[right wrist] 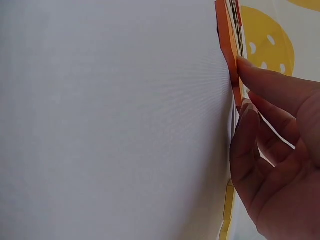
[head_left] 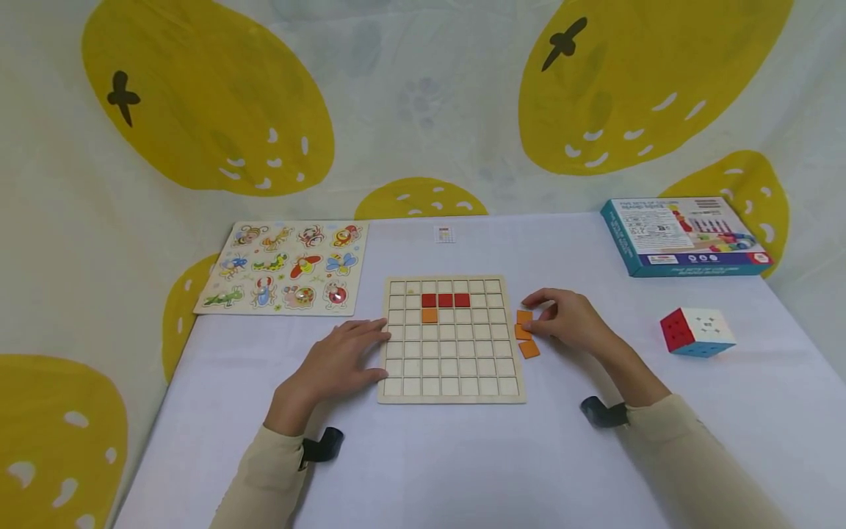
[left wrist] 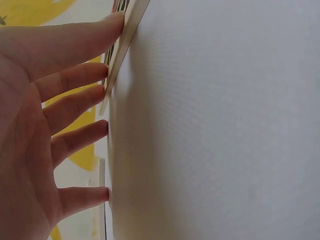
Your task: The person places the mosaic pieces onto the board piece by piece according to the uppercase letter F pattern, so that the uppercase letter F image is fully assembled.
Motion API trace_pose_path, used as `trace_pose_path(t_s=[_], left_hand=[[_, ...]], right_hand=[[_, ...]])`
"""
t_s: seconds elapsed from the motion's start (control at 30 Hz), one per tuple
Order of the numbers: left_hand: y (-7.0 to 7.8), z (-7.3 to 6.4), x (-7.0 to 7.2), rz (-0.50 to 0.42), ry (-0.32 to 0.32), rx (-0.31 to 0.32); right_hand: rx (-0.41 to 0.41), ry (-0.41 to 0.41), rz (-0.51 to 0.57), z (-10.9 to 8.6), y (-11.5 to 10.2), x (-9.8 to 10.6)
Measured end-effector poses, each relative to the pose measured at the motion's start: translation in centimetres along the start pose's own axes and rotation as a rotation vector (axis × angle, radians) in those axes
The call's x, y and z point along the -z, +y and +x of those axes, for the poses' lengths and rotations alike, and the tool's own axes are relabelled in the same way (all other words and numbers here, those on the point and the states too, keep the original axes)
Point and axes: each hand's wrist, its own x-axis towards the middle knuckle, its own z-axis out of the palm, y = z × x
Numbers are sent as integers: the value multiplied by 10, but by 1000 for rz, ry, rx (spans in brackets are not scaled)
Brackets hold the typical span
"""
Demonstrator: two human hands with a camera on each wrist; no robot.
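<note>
Left hand (head_left: 340, 360) — straight-fingered, gripping nothing — touches the grid board's (head_left: 449, 349) left edge, likely steadying it; right hand (head_left: 571, 319) touches loose orange tiles (head_left: 529, 350) just off its right edge (can't tell if pinched), presumably placed for easy reach.

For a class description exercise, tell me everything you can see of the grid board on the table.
The grid board looks like pale wood, squarish, with a plain border and dark lines marking seven rows of seven cells. It lies flat on the white cloth, its near edge towards the person. In the second row from the far side sit three red tiles side by side; one orange tile lies just nearer than the leftmost red. The left hand touches its left edge.
</note>
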Motion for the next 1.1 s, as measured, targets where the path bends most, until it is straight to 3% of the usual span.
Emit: trace_pose_path(t_s=[0.37,0.67,1.1], left_hand=[[1,-1,1,-6,0,0],[0,-1,1,-4,17,-16],[0,-1,0,-2,8,-8]], right_hand=[[4,-6,9,-1,0,-2],[13,37,9,-1,-1,-4],[-20,11,11,-3,-2,-2]])
